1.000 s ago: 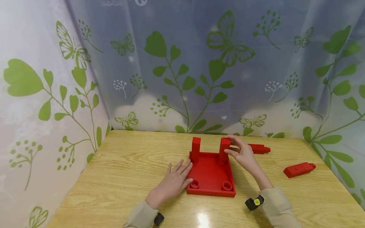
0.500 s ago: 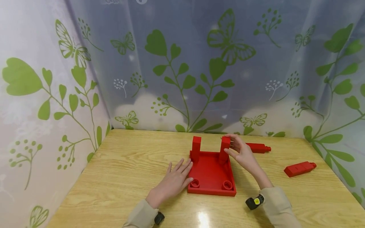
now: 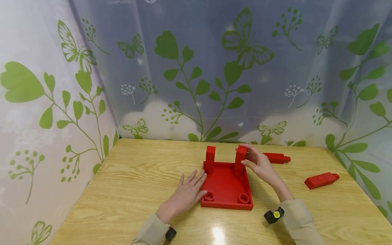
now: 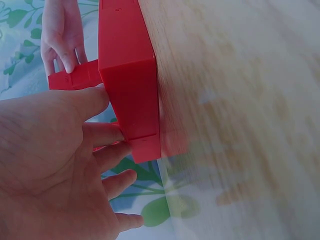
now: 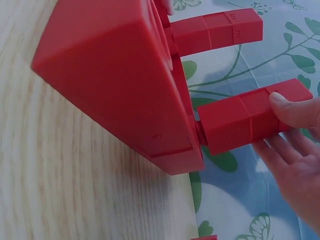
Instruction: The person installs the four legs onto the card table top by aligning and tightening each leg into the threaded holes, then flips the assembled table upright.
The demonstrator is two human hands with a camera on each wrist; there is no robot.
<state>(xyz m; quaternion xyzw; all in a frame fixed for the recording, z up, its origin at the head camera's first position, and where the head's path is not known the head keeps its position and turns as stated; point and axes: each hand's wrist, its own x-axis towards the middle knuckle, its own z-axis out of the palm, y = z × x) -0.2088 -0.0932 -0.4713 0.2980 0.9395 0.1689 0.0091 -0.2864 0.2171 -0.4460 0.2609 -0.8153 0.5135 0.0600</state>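
A shallow red square tray-like base [image 3: 226, 183] lies on the wooden table, with round sockets in its two near corners. Two red square posts stand upright at its far corners. My right hand [image 3: 260, 165] pinches the far right post [image 3: 240, 159] near its top, thumb on one side and fingers behind, as the right wrist view shows the post [image 5: 255, 117] too. The far left post [image 3: 210, 160] stands untouched. Against the base's left edge, my left hand [image 3: 185, 197] rests with straight, spread fingers; in the left wrist view its fingertips meet the red side wall [image 4: 132, 100].
Two more red posts with round pegs at one end lie on the table [image 3: 131, 187] to the right: one post [image 3: 277, 158] behind my right hand, another post [image 3: 321, 180] farther right. A printed curtain [image 3: 196, 68] hangs along the back and sides of the table.
Nearly everything holds still. My right hand and the far right post in it shift very slightly; my left hand stays against the base.
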